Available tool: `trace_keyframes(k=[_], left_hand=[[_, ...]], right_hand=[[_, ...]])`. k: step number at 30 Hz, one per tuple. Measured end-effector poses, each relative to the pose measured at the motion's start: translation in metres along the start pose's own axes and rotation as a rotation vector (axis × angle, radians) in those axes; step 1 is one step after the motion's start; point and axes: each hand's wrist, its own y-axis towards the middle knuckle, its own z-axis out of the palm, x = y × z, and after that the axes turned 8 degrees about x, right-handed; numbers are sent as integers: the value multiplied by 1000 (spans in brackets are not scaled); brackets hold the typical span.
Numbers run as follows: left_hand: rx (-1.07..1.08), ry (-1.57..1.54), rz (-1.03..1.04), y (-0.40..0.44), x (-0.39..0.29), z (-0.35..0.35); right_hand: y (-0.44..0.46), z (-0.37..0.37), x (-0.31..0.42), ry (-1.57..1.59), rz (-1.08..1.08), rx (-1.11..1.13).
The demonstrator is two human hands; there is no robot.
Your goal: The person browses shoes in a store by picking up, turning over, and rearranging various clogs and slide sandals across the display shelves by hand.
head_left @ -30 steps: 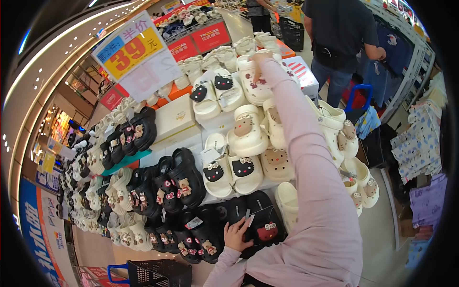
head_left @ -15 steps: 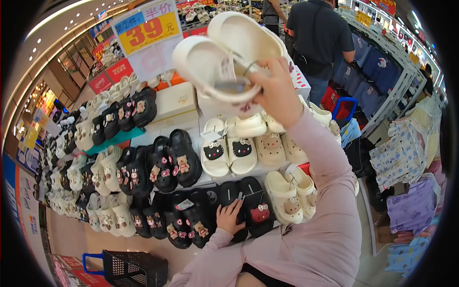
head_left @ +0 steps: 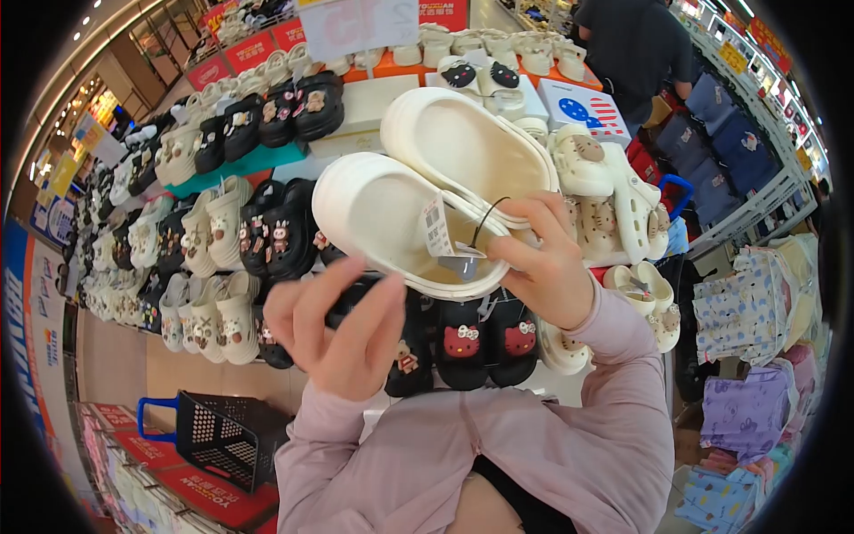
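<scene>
A pair of white clogs [head_left: 356, 200], joined by a thin black loop, is held up in front of me, insoles toward me. My right hand [head_left: 547, 267] is closed on the near edge of the pair, by the loop. A white paper tag [head_left: 436, 230] hangs from the loop inside the nearer clog. My left hand [head_left: 342, 329] is raised just below the clogs' left side, fingers apart and slightly blurred, holding nothing. Beneath the clogs, black slides [head_left: 487, 347] with red cat-face charms sit on the display.
Rows of black and white charm-covered clogs [head_left: 209, 236] fill the stepped display. A black shopping basket [head_left: 227, 436] with a blue handle is at lower left. Hanging children's clothes [head_left: 747, 303] line the right, and a person in dark clothing [head_left: 636, 53] stands at the back.
The white clogs have come down and now face me more squarely in my right hand. My left hand has lifted from the black slides toward them. The view has shifted downward.
</scene>
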Motion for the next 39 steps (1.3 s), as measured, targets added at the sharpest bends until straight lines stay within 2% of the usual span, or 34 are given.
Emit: trace_keyframes(k=[4,6,7,8,10,11,13,14,15,16,18,19,20,25,27,28,30,31,34,35,39], left_hand=[[1,-10,11,-10,12,8],[-154,-187,33,-28,17,13],[-231,-241,-19,-42,22,19],[-223,-269,-61,-57,27,25],[121,-193,-162,-89,40,30],[300,-151,-222,-105,47,40],[623,-90,-350,-148,61,66],[672,-113,-432,-169,68,79],[720,-67,-427,-187,74,91],[764,-21,-418,-199,80,102],[803,16,-390,-218,86,118],[777,66,-303,-218,85,118],[791,75,-305,-214,81,117],[800,81,-311,-207,81,115],[815,78,-328,-208,84,114],[832,84,-336,-207,84,113],[844,68,-342,-206,84,113],[845,72,-347,-205,84,113],[857,61,-372,-205,86,112],[860,61,-365,-204,87,112],[872,52,-380,-208,87,114]], right_hand=[[1,4,3,39,-23,28],[3,5,2,84,9,15],[5,4,-1,83,5,22],[10,3,-8,139,72,-3],[31,-4,-26,263,197,-36],[48,-6,-42,207,183,-73],[92,-10,-76,453,347,10],[118,-8,-89,445,352,-1],[145,3,-110,477,375,-40],[169,8,-110,618,430,-43],[219,41,-146,659,464,-96],[240,58,-160,694,485,-108],[262,82,-176,630,488,-181],[315,140,-197,386,638,-69],[329,179,-229,320,636,71],[334,181,-228,325,635,57],[336,192,-233,20,715,309],[341,202,-238,-21,745,397],[344,234,-245,-206,682,411],[350,246,-247,-241,787,401],[361,269,-274,-114,823,286]])
